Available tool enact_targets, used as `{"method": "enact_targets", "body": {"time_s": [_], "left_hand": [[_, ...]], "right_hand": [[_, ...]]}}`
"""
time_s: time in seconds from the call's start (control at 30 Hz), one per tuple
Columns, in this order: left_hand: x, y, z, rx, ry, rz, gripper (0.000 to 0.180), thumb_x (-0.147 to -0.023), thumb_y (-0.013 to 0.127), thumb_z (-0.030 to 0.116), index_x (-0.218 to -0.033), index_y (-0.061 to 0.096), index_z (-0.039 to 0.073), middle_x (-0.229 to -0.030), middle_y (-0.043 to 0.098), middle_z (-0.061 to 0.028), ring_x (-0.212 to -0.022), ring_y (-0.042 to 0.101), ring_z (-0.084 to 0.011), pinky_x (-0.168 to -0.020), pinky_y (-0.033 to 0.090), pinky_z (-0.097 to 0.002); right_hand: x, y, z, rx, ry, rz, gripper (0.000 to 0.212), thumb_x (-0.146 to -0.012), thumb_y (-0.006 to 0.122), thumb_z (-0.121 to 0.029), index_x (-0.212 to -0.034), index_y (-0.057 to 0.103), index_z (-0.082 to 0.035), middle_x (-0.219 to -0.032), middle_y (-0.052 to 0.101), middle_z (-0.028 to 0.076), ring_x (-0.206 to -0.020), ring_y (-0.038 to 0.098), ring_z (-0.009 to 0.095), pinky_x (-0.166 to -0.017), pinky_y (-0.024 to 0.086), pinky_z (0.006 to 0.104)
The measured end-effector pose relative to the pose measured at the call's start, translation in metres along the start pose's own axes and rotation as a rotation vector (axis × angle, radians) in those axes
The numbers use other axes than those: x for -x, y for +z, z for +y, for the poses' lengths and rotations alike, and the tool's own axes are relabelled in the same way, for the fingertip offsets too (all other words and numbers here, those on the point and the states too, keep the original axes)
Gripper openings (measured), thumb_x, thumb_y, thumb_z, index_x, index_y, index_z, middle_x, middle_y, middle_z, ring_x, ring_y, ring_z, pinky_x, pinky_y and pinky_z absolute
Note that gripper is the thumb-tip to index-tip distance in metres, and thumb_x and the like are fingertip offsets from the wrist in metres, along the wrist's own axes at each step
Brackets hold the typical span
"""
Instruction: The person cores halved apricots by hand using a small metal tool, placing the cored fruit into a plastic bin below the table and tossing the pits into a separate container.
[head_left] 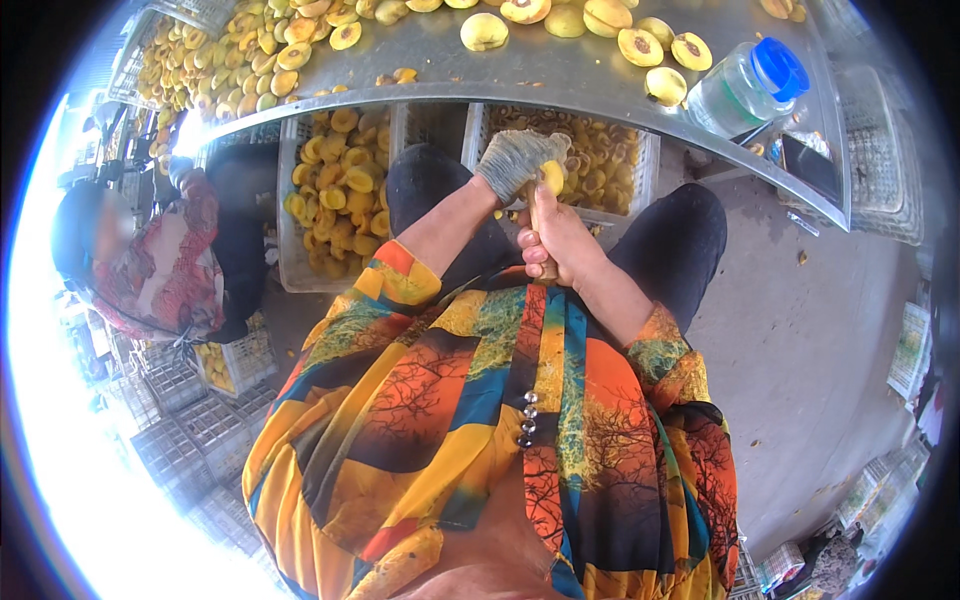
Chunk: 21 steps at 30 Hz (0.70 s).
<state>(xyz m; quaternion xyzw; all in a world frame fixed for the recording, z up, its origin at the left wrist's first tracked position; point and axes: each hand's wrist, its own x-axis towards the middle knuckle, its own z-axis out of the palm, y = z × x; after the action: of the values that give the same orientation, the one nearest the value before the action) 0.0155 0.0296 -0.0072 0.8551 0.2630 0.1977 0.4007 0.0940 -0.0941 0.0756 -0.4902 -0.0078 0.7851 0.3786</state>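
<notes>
My left hand (517, 163), in a grey work glove, is closed round a yellow peach half (552, 178) above a crate of cut fruit. Just below it, my bare right hand (566, 242) is wrapped round a slim tool with a tan handle (546, 275), its thumb pointing up at the fruit. The tool's working end is hidden at the peach half. Under my hands, a white crate (648, 172) between my knees holds brownish-yellow fruit pieces.
A metal table (420, 70) spans the front, bearing halved peaches (640, 46) and a clear jar with a blue lid (750, 88). Another crate (290, 250) of yellow halves stands left. Beyond it sits a co-worker (165, 250). Stacked crates (180, 450) lie lower left.
</notes>
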Motion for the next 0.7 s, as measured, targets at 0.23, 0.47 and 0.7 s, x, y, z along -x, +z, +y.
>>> {"method": "enact_targets", "body": {"time_s": [0.23,0.47,0.7], "left_hand": [[-0.002,-0.01,0.038,1.248,-0.652,0.199,0.025,-0.076,0.068,0.025,-0.082,0.058,0.003,-0.071,0.059,-0.0086,-0.06,0.06,-0.0207,-0.05,0.05,-0.03],[0.003,-0.017,0.021,1.446,-0.853,0.496,0.023,-0.078,0.065,0.025,-0.085,0.055,0.006,-0.074,0.056,-0.007,-0.061,0.057,-0.0199,-0.054,0.051,-0.0313],[0.108,-0.134,-0.092,1.418,-0.795,1.004,0.034,-0.075,0.056,0.042,-0.084,0.055,0.009,-0.068,0.058,-0.0096,-0.058,0.057,-0.027,-0.049,0.048,-0.0368]], "right_hand": [[-0.01,-0.012,-0.002,-0.077,0.032,-0.173,0.049,-0.09,0.029,-0.053,-0.085,0.039,-0.005,-0.056,0.034,-0.001,-0.035,0.028,0.006,-0.034,0.029,0.0244],[-0.033,0.008,0.001,-0.09,-0.041,-0.137,0.05,-0.089,0.033,-0.054,-0.085,0.04,-0.005,-0.056,0.035,0.0,-0.035,0.029,0.007,-0.034,0.029,0.0241],[-0.079,-0.008,0.01,0.201,-0.258,0.225,0.046,-0.089,0.04,-0.046,-0.074,0.044,-0.003,-0.05,0.042,0.005,-0.035,0.041,0.013,-0.03,0.035,0.0281]]}}
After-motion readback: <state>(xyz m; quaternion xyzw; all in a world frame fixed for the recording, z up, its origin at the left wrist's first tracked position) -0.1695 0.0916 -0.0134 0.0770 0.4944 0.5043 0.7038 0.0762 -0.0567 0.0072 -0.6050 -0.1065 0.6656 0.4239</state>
